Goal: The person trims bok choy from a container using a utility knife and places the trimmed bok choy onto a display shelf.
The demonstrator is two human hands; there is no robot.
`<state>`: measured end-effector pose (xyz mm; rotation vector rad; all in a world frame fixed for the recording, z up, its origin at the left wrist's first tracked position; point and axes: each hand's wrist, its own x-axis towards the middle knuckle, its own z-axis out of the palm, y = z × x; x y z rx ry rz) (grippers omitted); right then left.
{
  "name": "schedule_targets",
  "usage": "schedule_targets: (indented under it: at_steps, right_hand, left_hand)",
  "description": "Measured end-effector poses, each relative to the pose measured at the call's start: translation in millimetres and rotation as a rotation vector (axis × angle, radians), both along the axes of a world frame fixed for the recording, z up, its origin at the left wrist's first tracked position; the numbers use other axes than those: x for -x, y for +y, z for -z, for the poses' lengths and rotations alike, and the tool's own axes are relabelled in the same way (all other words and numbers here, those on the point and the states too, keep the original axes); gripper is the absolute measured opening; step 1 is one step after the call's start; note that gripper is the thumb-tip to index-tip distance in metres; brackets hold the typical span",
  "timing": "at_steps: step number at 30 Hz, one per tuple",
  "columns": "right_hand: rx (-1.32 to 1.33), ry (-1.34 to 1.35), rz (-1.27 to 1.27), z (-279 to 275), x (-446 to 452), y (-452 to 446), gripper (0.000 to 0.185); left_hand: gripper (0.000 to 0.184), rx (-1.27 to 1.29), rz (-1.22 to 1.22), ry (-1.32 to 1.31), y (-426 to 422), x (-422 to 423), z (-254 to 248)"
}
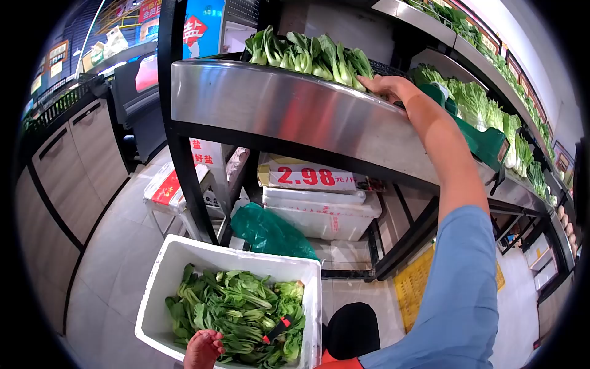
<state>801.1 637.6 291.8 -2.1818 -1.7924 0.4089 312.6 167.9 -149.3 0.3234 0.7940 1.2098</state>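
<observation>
My right hand (388, 87) reaches up to the steel-fronted shelf (270, 92), its fingers closed at the right end of a row of bok choy (313, 56). The finger nearest me presses against the last stalks; the others are partly hidden. Low in front, my left hand (204, 349) is curled shut at the near edge of a white foam box (230, 251), with nothing visible in it. Inside the box lies a loose heap of bok choy (236, 301). A small red and black object (277, 330) rests on those leaves; its kind is unclear.
A green plastic crate (485, 144) stands right of my right forearm, by more leafy greens (476, 104). Under the shelf are a green plastic bag (270, 230), foam boxes (326, 215) and a 2.98 price sign (310, 176). Cabinets (80, 144) line the left.
</observation>
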Motion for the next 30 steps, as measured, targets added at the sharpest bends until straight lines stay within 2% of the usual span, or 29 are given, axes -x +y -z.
schedule_targets:
  at_steps: [1,2,4,5,6,8,9,10,11,12,13,14,15,16,17,18,19,20,22,24,27,30]
  right_hand:
    - [-0.014,-0.023,0.008,0.6,-0.7,0.2,0.09]
    - [-0.079,-0.088,0.008,0.8,-5.5,-3.1,0.102]
    - [-0.159,-0.328,0.075,-10.3,-0.6,-23.2,0.108]
    - [-0.358,-0.372,0.131,-7.6,-14.8,-3.8,0.105]
    - [-0.558,-0.356,0.131,-7.2,-16.1,-4.1,0.094]
    - [-0.999,-0.002,-0.129,-17.5,14.2,-53.4,0.072]
    - [-1.084,0.258,-0.338,-19.0,44.8,-95.7,0.062]
    - [-1.081,0.505,-0.538,-12.2,76.1,-141.3,0.052]
    - [-1.045,0.635,-0.705,-6.1,101.6,-182.5,0.045]
    - [-0.96,0.67,-0.837,6.1,117.7,-214.8,0.04]
    - [-0.933,0.482,-0.937,36.5,123.6,-234.3,0.048]
    - [-0.913,0.303,-1.042,67.0,129.3,-253.8,0.061]
    - [-0.689,0.292,-1.175,115.6,139.2,-288.5,0.038]
    - [-0.477,0.277,-1.297,172.8,148.1,-327.2,0.023]
    - [-0.219,0.0,-1.368,213.3,163.1,-328.9,0.025]
    - [-0.16,-0.142,-1.462,262.0,174.6,-342.8,0.024]
    - [-0.01,-0.201,-1.492,324.2,167.3,-338.2,0.019]
    - [0.119,-0.153,-1.456,371.3,170.2,-342.5,0.015]
    - [0.445,-0.299,-1.442,433.7,187.6,-335.9,0.014]
    - [0.197,-0.221,-1.515,504.9,191.2,-343.5,0.012]
    - [0.283,-0.487,-1.4,586.7,209.4,-349.4,0.027]
    - [0.215,-0.528,-1.355,632.9,212.2,-347.6,0.033]
  left_hand:
    - [0.023,0.016,-0.017,0.044,0.2,-0.1,3.2]
    - [0.021,0.038,-0.034,0.086,0.7,-1.6,8.0]
    - [0.022,0.057,-0.052,0.072,0.9,-2.5,20.1]
    - [0.024,-0.005,-0.025,0.017,2.1,-2.4,24.9]
    - [0.025,-0.061,-0.02,0.067,2.8,-3.5,25.3]
    - [0.026,-0.07,-0.015,0.222,4.7,-6.6,10.5]
    - [0.027,-0.131,-0.019,0.197,3.8,-5.7,14.7]
    - [0.025,-0.079,-0.045,0.291,2.5,-10.0,2.7]
    - [0.023,-0.026,-0.129,0.241,2.9,-16.9,-5.4]
    - [0.02,-0.036,-0.068,0.244,-5.0,-13.5,-9.4]
    - [0.02,-0.091,-0.02,0.246,-6.3,-11.3,-11.6]
    - [0.019,-0.037,-0.05,0.251,-9.4,-13.0,-10.4]
    - [0.019,-0.069,-0.01,0.258,-11.9,-11.8,-10.3]
    - [0.018,-0.062,-0.028,0.279,-16.4,-14.4,-6.9]
    - [0.019,-0.071,0.015,0.332,-16.3,-11.8,-7.3]
    - [0.019,-0.073,0.029,0.375,-20.5,-10.7,-6.2]
    - [0.019,-0.088,0.043,0.414,-26.6,-9.4,-4.4]
    - [0.018,-0.093,0.041,0.443,-31.7,-7.0,-5.2]
    - [0.018,-0.06,0.019,0.498,-26.5,-3.7,-13.2]
    - [0.019,-0.059,-0.013,0.516,-36.0,1.1,-18.3]
    - [0.018,-0.05,-0.039,0.545,-43.2,13.4,-17.7]
    - [0.018,0.002,-0.076,0.555,-41.2,26.6,-18.1]
